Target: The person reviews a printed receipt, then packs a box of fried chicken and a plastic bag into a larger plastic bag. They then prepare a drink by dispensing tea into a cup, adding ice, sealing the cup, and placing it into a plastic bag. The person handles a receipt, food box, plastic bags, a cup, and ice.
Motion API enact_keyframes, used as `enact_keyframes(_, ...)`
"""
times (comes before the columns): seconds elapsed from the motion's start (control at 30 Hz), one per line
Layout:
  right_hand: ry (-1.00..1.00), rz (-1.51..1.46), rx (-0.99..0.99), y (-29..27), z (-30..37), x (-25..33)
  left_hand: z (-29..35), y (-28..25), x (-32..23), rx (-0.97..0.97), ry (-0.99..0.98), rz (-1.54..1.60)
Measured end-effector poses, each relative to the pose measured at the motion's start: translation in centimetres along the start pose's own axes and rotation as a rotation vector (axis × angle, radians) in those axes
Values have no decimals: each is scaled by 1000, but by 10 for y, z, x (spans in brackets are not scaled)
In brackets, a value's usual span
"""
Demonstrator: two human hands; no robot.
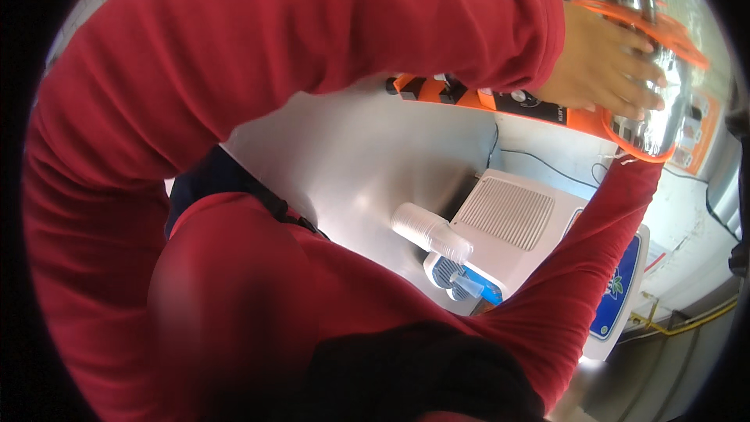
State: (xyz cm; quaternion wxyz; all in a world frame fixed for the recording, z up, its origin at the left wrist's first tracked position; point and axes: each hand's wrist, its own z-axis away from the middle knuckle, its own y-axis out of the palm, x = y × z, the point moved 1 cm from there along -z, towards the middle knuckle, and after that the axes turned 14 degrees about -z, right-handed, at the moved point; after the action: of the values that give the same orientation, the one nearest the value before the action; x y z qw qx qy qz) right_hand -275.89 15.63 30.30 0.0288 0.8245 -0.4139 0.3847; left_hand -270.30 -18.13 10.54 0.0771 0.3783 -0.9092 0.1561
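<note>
My left hand [613, 66] reaches across to the upper right. Its fingers are apart and lie against the curved side of a shiny silver roll [653, 129], not wrapped around it. An orange ring [639, 154] edges the roll at its lower end, and another orange disc [678, 41] crosses it higher up. Beside the hand is an orange and black machine [574, 117] with a knob on its panel. My right forearm rises from below to the underside of the roll. The roll hides my right hand, so its fingers do not show.
Below the machine is a metal worktop [351, 160]. A stack of clear plastic cups [432, 232] lies on its side against a pale vented appliance [508, 211]. A blue panel [619, 293] shows beyond my right arm. A dark cable [547, 164] runs along the wall.
</note>
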Motion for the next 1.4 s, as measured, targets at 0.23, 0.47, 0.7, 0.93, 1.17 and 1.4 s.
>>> enact_keyframes(0.23, -13, -15, -44, 2, -19, 8, 30, -14, 14, 307, 93, 23)
enact_keyframes(0.47, -38, -62, -97, -10, -30, 25, -3, -47, 14, 387, 323, -23)
enact_keyframes(0.7, -228, -252, -215, -48, -21, 74, -47, -17, 14, 75, 54, -121)
enact_keyframes(0.93, -630, -725, -23, -38, 250, 133, -38, 1, 10, 47, 34, -145)
enact_keyframes(1.17, -665, -660, 16, 14, 350, 121, -46, 13, 16, -58, 77, -60)
enact_keyframes(1.4, -659, -707, -55, 18, 349, 121, -50, 10, 16, -75, 114, -17)
